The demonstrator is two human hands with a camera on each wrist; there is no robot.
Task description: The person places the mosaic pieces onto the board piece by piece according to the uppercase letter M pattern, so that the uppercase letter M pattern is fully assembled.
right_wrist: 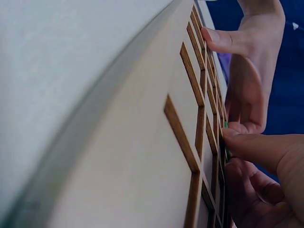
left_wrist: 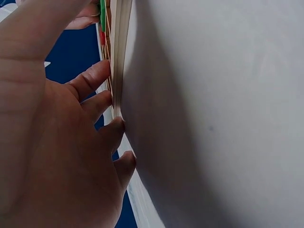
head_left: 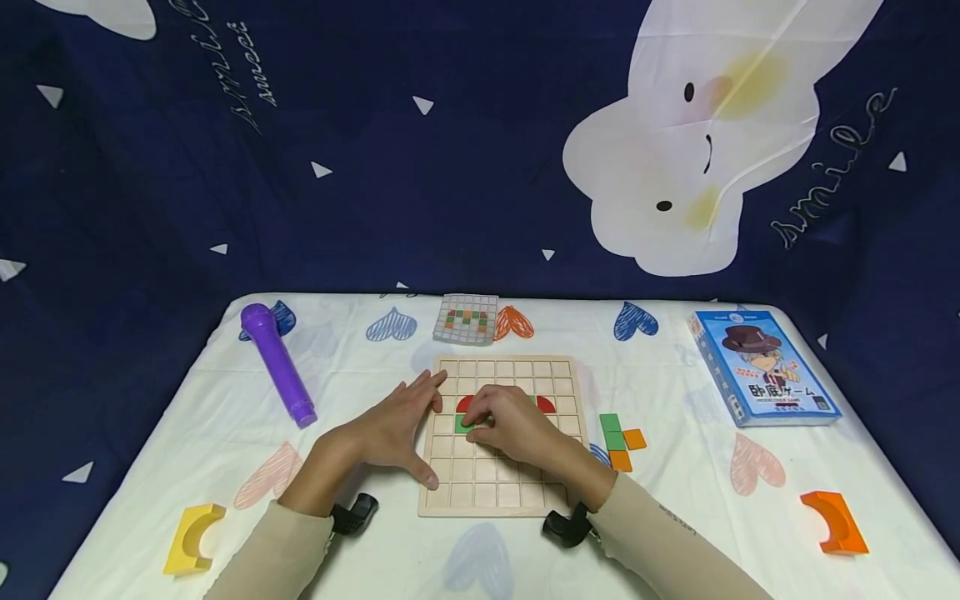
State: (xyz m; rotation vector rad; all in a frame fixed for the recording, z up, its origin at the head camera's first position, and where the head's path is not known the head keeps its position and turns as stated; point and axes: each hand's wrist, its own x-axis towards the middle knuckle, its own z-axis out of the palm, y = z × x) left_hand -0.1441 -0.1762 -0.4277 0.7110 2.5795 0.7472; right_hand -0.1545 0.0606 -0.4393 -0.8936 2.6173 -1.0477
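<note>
A: Nearest the wearer, what is noted?

B: Two pale sleeves are seen, each with a black wrist strap. The wooden grid board (head_left: 498, 433) is lain across by both hands.

A: The left hand (head_left: 390, 429)?

B: It is held flat with fingers spread. The board's left edge is pressed by it, thumb at the near part of the edge, fingertips (left_wrist: 102, 71) at the far part. Nothing is gripped.

A: And the right hand (head_left: 510, 425)?

B: It is curled over the middle of the board. A green tile (head_left: 463, 423) is pinched between thumb and fingertips, and the tile is set in a cell just left of that hand, between the two hands. In the right wrist view only a thin green sliver is seen at the thumb tip.

A: What is recorded around the grip?

B: Red half-round pieces (head_left: 545, 405) are seen just beyond the knuckles, one to each side. To the right of the right hand, off the board, a small cluster of green and orange tiles (head_left: 621, 442) is lain on the cloth.

A: Farther out?

B: A yellow arch block (head_left: 193, 539) is noted near left, an orange arch block (head_left: 834, 522) near right. A purple marker-like cylinder (head_left: 277, 364) lies beyond the left hand. A pattern card (head_left: 467, 318) lies beyond the board, and a blue game box (head_left: 761, 368) far right.
</note>
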